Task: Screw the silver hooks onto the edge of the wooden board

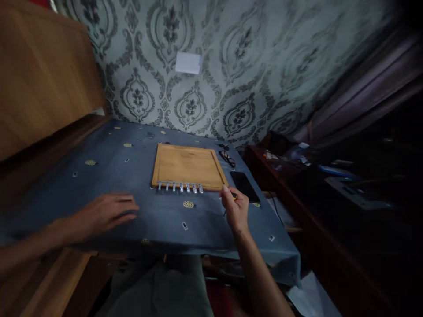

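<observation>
A wooden board with a raised frame (188, 165) lies flat on the blue patterned tablecloth (158, 229). Along its near edge sits a row of several small silver metal clips (181, 188). My right hand (236, 209) is closed at the board's near right corner, around a small tool with a yellow and black part (234, 196); the fingers hide most of it, so its exact kind is unclear. Off to the left, my left hand (114, 210) hovers low over or rests on the cloth, fingers stretched out, holding nothing and apart from the board.
Right of the board lie a dark phone (244, 185) and a pair of eyeglasses (227, 158). A wooden cabinet (46, 75) juts in at the left. Patterned wallpaper with a white switch plate (188, 62) stands behind. A cluttered dark red desk (264, 163) is at the right.
</observation>
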The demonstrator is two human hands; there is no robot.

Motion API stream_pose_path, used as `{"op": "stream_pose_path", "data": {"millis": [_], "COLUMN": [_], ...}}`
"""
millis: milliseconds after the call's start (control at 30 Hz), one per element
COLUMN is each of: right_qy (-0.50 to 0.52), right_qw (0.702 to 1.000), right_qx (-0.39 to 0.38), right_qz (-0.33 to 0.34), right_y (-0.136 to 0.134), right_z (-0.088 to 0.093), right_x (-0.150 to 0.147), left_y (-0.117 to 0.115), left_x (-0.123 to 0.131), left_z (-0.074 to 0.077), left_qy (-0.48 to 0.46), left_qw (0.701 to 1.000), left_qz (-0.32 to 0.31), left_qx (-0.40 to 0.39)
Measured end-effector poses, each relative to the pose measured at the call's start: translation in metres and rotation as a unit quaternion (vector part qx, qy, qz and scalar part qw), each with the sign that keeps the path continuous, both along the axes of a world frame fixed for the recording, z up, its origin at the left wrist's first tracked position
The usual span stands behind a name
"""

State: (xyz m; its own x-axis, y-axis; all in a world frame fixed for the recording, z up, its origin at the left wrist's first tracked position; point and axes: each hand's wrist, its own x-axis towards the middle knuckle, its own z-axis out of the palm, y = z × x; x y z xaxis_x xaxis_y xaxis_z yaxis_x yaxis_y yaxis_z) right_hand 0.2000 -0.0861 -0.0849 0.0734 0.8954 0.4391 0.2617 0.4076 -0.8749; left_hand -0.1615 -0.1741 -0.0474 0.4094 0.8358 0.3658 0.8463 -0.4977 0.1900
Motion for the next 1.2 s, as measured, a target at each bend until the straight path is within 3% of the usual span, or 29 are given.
{"op": "stream_pose_path", "data": {"millis": [100, 233, 400, 500, 633, 833, 1000, 1200], "right_qy": [0.014, -0.016, -0.045, -0.085, -0.184, -0.324, -0.302, -0.214], "right_qw": [1.000, 1.000, 0.998, 0.995, 0.980, 0.945, 0.952, 0.974], "right_qx": [-0.005, -0.012, -0.031, -0.043, -0.074, -0.020, 0.009, 0.063], "right_qz": [0.012, 0.013, -0.006, 0.001, 0.027, 0.044, 0.035, 0.046], "right_y": [0.000, 0.001, 0.009, 0.012, 0.006, -0.010, -0.015, -0.026], "right_z": [-0.001, 0.002, 0.009, 0.008, -0.007, -0.027, -0.023, -0.010], "right_x": [0.000, -0.002, -0.013, -0.023, -0.039, -0.050, -0.045, -0.027], "left_y": [0.023, 0.066, 0.098, 0.103, 0.101, 0.097, 0.103, 0.118], "left_x": [0.028, 0.062, 0.063, 0.055, 0.044, 0.041, 0.035, 0.016], "left_z": [-0.008, -0.029, -0.048, -0.055, -0.062, -0.067, -0.068, -0.066], "left_qy": [0.000, 0.001, -0.001, -0.014, -0.031, -0.042, -0.103, -0.160], "left_qw": [1.000, 1.000, 0.999, 0.999, 0.996, 0.996, 0.989, 0.977], "left_qz": [-0.009, -0.023, -0.036, -0.037, -0.015, -0.017, -0.007, 0.136], "left_qx": [0.029, 0.019, 0.002, 0.018, 0.082, 0.075, 0.106, 0.026]}}
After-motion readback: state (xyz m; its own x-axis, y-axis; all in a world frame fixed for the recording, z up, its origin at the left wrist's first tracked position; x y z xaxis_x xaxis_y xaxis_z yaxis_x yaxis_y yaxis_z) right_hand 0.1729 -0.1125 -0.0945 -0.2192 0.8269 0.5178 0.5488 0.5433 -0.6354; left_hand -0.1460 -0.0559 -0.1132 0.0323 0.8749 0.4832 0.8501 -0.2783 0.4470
